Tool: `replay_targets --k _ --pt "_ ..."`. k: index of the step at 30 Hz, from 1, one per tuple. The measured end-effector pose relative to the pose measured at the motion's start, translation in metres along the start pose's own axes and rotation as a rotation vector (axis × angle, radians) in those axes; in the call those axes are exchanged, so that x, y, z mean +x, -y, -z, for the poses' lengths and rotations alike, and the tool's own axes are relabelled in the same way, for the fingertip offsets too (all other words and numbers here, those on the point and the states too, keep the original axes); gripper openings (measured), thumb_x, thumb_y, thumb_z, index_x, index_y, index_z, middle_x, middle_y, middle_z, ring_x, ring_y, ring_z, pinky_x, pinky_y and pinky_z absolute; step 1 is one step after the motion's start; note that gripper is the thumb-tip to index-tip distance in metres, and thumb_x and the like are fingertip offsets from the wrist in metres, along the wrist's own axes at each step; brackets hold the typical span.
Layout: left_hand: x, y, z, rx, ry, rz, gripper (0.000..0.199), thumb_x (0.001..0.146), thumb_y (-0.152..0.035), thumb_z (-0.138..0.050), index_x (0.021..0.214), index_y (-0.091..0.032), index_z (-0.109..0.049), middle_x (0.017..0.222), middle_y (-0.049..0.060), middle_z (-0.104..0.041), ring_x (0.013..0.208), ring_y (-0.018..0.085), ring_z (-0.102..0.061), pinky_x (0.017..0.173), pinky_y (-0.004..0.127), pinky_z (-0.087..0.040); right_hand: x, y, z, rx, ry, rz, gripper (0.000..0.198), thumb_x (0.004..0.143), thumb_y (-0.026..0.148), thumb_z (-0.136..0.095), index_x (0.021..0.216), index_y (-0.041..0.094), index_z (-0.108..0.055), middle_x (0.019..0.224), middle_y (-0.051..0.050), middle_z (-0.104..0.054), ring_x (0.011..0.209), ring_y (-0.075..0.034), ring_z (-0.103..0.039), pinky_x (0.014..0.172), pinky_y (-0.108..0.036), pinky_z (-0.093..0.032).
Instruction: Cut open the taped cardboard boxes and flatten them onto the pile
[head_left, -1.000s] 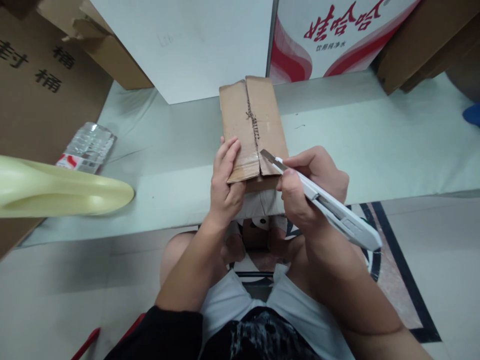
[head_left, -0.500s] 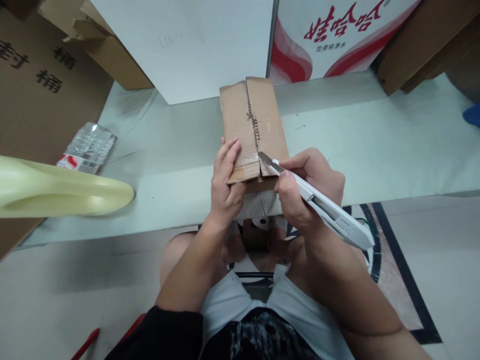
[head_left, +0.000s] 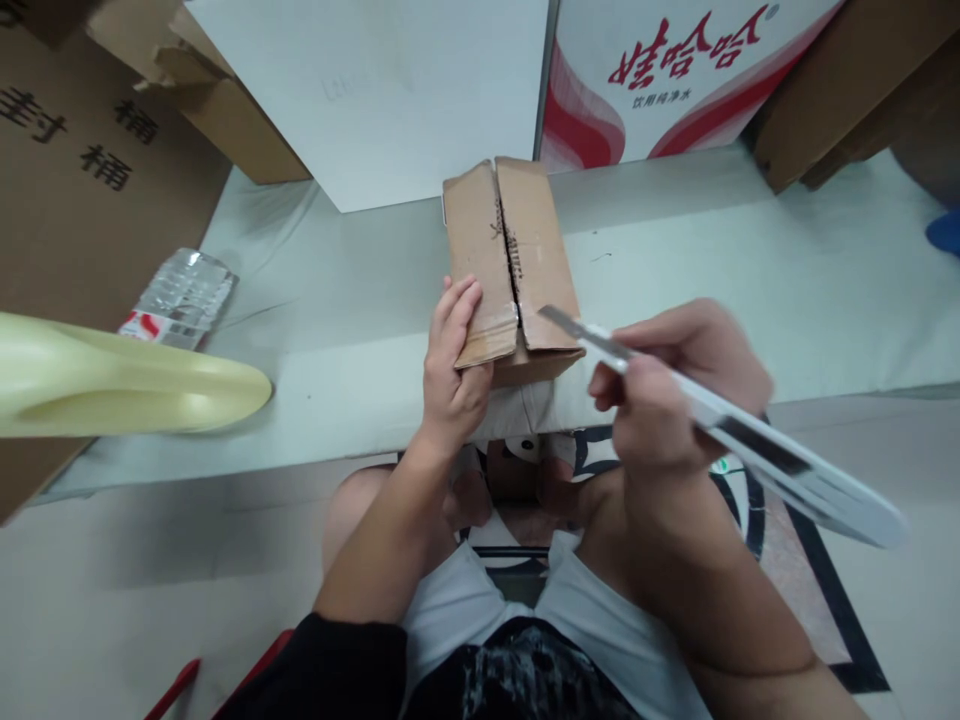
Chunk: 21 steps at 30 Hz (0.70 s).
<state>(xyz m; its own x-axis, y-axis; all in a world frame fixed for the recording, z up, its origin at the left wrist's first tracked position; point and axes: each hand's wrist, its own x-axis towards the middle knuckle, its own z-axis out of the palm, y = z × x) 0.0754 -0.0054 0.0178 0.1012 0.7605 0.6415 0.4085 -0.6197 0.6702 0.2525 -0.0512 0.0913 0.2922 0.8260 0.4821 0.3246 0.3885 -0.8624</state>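
Observation:
A small brown cardboard box (head_left: 540, 240) lies on the cloth-covered surface in front of me, its top seam slit lengthwise and its two flaps slightly parted. My left hand (head_left: 454, 350) grips the box's near left corner, fingers on top and thumb against the near side. In my right hand (head_left: 675, 380) is a white utility knife (head_left: 780, 465) with its blade out. The blade tip is over the right flap near the front edge; whether it touches the cardboard I cannot tell. The right hand is blurred by motion.
A pale green cloth (head_left: 360, 350) covers the low surface. Behind the box stand a white panel (head_left: 390, 100) and a red-and-white water carton (head_left: 667, 90). A pale yellow curved object (head_left: 135, 380) and a clear plastic bottle (head_left: 187, 290) are at left, by a large carton (head_left: 67, 200).
My right hand has drawn the knife back to the right, away from the seam. The gap between the flaps looks wider. My left hand stays on the box.

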Motion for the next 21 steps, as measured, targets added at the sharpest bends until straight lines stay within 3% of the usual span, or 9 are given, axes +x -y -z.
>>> replay_targets --k 3,5,10,13,15,16,19,21 --pt "0.0 0.002 -0.001 -0.021 -0.009 0.002 0.052 0.103 -0.051 -0.05 0.151 -0.033 -0.05 0.156 0.007 -0.053 0.152 0.031 -0.041 0.13 0.053 -0.026 0.013 -0.022 0.002 -0.006 -0.181 0.016 0.012 0.095 0.033 -0.05 0.103 0.025 -0.055 0.073 0.003 -0.059 0.057 -0.013 -0.058 0.055 -0.028 -0.049" --pt "-0.001 0.005 -0.002 -0.056 -0.042 0.013 0.049 0.103 -0.05 -0.051 0.15 -0.036 -0.052 0.156 0.005 -0.053 0.152 0.03 -0.042 0.131 0.052 -0.025 0.025 -0.045 0.003 -0.147 -0.156 -0.035 0.018 0.093 0.032 -0.053 0.11 0.025 -0.054 0.084 0.0 -0.064 0.068 -0.016 -0.064 0.066 -0.034 -0.055" --pt "-0.002 0.018 -0.001 -0.147 -0.134 0.063 0.047 0.103 -0.053 -0.049 0.149 -0.041 -0.052 0.157 0.0 -0.052 0.152 0.027 -0.042 0.131 0.047 -0.028 0.037 -0.095 0.003 -0.557 0.322 -0.254 0.055 0.08 0.014 -0.056 0.135 0.022 -0.057 0.13 -0.011 -0.067 0.101 -0.027 -0.069 0.095 -0.048 -0.057" --pt "-0.001 0.021 0.005 -0.125 -0.151 0.085 0.049 0.102 -0.057 -0.05 0.147 -0.038 -0.055 0.155 0.002 -0.054 0.151 0.028 -0.044 0.131 0.048 -0.025 0.033 -0.104 0.0 -0.635 0.558 -0.303 0.062 0.081 0.006 -0.048 0.141 0.018 -0.058 0.14 -0.015 -0.063 0.118 -0.03 -0.065 0.107 -0.05 -0.051" --pt "-0.001 0.022 0.01 -0.096 -0.148 0.092 0.05 0.101 -0.058 -0.05 0.146 -0.035 -0.057 0.154 0.003 -0.055 0.15 0.028 -0.045 0.132 0.048 -0.024 0.033 -0.101 -0.002 -0.668 0.595 -0.33 0.058 0.083 0.007 -0.048 0.138 0.018 -0.063 0.135 -0.017 -0.063 0.122 -0.032 -0.062 0.109 -0.052 -0.048" --pt "0.0 0.022 0.012 -0.086 -0.146 0.095 0.05 0.101 -0.058 -0.05 0.145 -0.035 -0.057 0.154 0.004 -0.055 0.15 0.028 -0.045 0.132 0.048 -0.024 0.035 -0.096 -0.002 -0.664 0.546 -0.335 0.051 0.084 0.01 -0.051 0.132 0.019 -0.067 0.128 -0.017 -0.065 0.119 -0.033 -0.063 0.107 -0.054 -0.048" --pt "0.0 0.021 0.015 -0.061 -0.147 0.102 0.051 0.1 -0.06 -0.05 0.143 -0.033 -0.059 0.152 0.005 -0.057 0.148 0.029 -0.047 0.131 0.049 -0.025 0.039 -0.068 0.008 -0.366 0.352 -0.279 0.018 0.09 0.031 -0.057 0.093 0.02 -0.071 0.089 -0.009 -0.064 0.087 -0.024 -0.064 0.09 -0.046 -0.055" --pt "0.001 0.021 0.015 -0.038 -0.152 0.116 0.055 0.098 -0.064 -0.052 0.141 -0.031 -0.061 0.15 0.006 -0.059 0.147 0.03 -0.049 0.13 0.051 -0.026 0.033 -0.035 0.019 0.033 0.398 -0.202 0.045 0.1 0.052 -0.044 0.07 0.022 -0.058 0.065 -0.001 -0.052 0.064 -0.016 -0.055 0.07 -0.035 -0.055"
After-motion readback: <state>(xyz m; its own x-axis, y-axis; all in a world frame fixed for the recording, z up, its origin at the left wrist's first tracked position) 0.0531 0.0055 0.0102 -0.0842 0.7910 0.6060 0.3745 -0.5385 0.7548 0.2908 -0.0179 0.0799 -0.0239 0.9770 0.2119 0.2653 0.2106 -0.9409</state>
